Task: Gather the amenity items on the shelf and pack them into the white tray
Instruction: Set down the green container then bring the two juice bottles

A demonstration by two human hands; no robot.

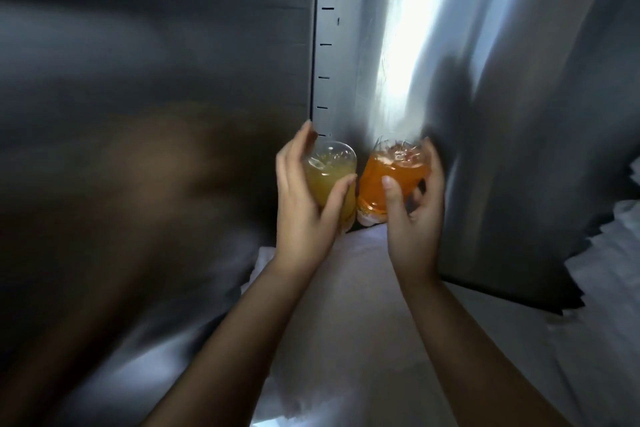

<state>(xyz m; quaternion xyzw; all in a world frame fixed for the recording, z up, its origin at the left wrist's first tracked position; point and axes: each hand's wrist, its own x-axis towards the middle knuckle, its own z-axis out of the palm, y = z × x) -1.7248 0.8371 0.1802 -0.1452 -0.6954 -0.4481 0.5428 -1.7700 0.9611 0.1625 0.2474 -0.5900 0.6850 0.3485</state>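
My left hand [304, 204] is curled round a clear bottle of yellow drink [329, 177], with my thumb across its front and my fingers behind it. My right hand [412, 218] is curled the same way round a clear bottle of orange drink [391, 173], and the two bottles are side by side, just beside each other. Both are held up above a pale flat surface [346, 288], in front of a grey metal post with little slots [325, 45]; the rest is too blurry, and I cannot tell if the pale surface is the shelf or the tray.
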